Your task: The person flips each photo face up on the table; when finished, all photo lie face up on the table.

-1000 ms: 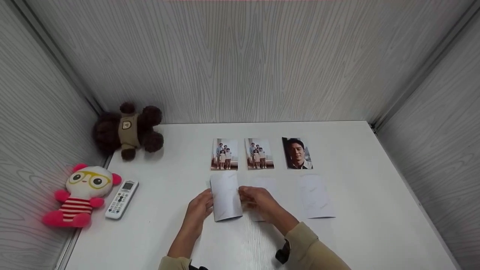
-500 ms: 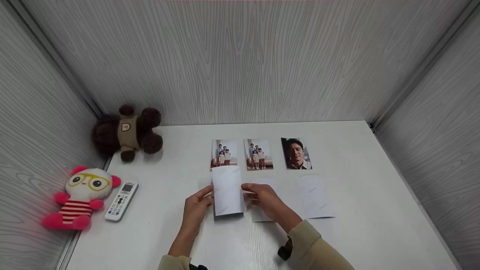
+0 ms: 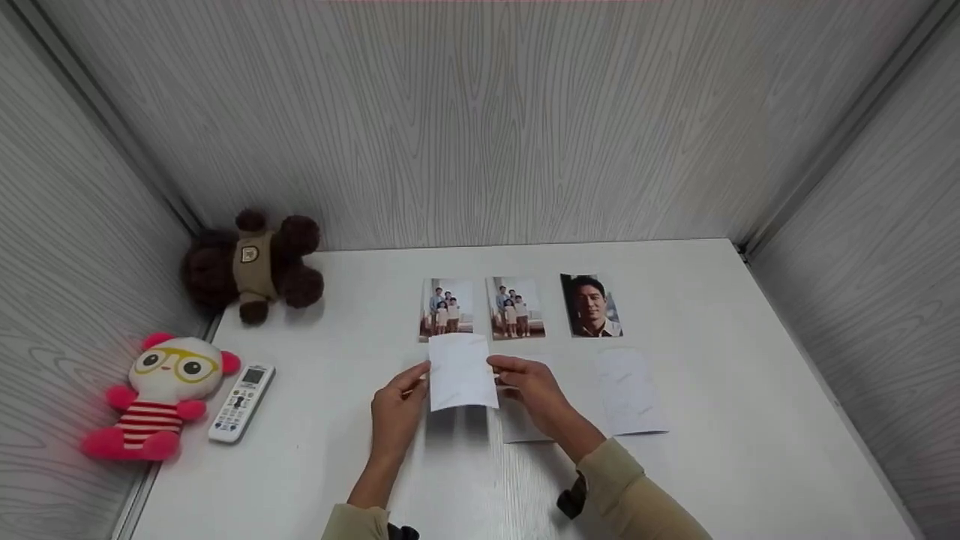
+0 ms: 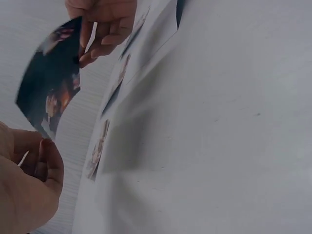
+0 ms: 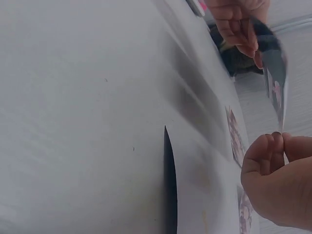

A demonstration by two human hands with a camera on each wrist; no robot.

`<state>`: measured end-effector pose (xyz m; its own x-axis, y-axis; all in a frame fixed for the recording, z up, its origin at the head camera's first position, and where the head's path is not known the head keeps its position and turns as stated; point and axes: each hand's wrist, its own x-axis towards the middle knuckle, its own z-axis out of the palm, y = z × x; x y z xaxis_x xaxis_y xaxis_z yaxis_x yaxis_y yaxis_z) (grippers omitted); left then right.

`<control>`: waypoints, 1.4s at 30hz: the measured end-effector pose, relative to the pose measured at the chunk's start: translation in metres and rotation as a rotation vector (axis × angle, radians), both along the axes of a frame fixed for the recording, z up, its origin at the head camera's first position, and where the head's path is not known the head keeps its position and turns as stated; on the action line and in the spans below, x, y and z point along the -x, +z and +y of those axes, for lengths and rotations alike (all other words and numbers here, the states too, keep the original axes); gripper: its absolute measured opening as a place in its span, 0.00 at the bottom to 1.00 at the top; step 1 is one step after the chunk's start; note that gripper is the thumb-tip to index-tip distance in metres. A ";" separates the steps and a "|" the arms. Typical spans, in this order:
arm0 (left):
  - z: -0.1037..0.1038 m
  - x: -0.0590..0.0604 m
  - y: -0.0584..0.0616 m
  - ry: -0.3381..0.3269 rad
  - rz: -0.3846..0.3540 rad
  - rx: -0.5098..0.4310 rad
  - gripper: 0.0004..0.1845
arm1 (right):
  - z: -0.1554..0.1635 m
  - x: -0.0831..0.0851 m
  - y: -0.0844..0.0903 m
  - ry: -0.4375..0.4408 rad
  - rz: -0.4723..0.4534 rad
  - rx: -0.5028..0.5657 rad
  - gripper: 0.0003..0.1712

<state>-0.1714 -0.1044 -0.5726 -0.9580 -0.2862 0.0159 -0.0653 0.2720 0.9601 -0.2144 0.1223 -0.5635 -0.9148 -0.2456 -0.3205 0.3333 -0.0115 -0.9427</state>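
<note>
Both hands hold up one photo print (image 3: 461, 371) by its opposite side edges, its white back showing in the head view. My left hand (image 3: 397, 409) pinches the left edge between thumb and fingers; my right hand (image 3: 534, 391) pinches the right edge. In the left wrist view the dark printed side (image 4: 51, 73) shows, and the sheet bows between the hands. Beneath the right hand lies a face-down print (image 3: 527, 429), partly covered by it. Farther right is another face-down print (image 3: 628, 394), its near edge slightly lifted.
Behind the hands lie two matching family photos (image 3: 517, 307) and a portrait photo (image 3: 592, 306), face up in a row. The held print overlaps the leftmost one. At left are a white remote (image 3: 242, 403), a pink-and-white plush toy (image 3: 169, 397) and a brown plush toy (image 3: 255, 266).
The print has risen off the table and tilted, so its white back looks shorter in the head view. Both hands have come up with it, still at its sides.
</note>
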 end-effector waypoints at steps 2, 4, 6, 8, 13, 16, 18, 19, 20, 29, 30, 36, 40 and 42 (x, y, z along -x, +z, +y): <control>0.001 -0.001 0.001 -0.003 0.052 0.022 0.15 | -0.001 0.000 0.000 -0.009 0.021 -0.012 0.20; 0.002 -0.001 0.001 -0.006 0.084 0.032 0.14 | -0.002 0.000 0.001 -0.021 0.034 -0.018 0.19; 0.003 -0.002 0.001 -0.004 0.097 0.033 0.14 | -0.002 0.000 0.001 -0.035 0.038 -0.021 0.18; 0.003 -0.002 0.001 0.004 0.101 0.034 0.13 | -0.002 -0.001 0.001 -0.045 0.044 -0.021 0.18; 0.004 -0.001 0.002 0.036 0.110 0.038 0.10 | -0.003 0.000 0.002 -0.065 0.048 -0.014 0.18; 0.004 0.000 0.004 0.058 0.107 0.047 0.08 | -0.004 0.001 0.002 -0.092 0.054 -0.013 0.17; 0.005 0.001 0.005 0.074 0.101 0.056 0.08 | -0.004 0.001 0.002 -0.110 0.064 -0.016 0.16; 0.005 0.001 0.005 0.079 0.096 0.064 0.07 | -0.005 0.001 0.002 -0.118 0.071 -0.024 0.16; 0.005 0.001 0.006 0.083 0.089 0.065 0.07 | -0.005 0.001 0.002 -0.124 0.075 -0.029 0.15; 0.005 0.001 0.008 0.075 0.040 0.047 0.09 | -0.005 0.001 0.003 -0.137 0.046 -0.086 0.18; 0.005 0.001 0.008 0.073 0.036 0.047 0.08 | -0.005 0.001 0.003 -0.136 0.043 -0.092 0.18; 0.005 0.001 0.004 0.036 -0.028 -0.060 0.10 | -0.005 0.002 -0.003 -0.127 0.007 -0.083 0.17; 0.006 -0.001 0.003 -0.034 -0.102 -0.228 0.15 | -0.005 0.002 -0.004 -0.120 -0.033 -0.047 0.16; 0.006 -0.002 0.003 -0.079 -0.142 -0.288 0.19 | -0.005 0.002 -0.005 -0.116 -0.052 -0.032 0.15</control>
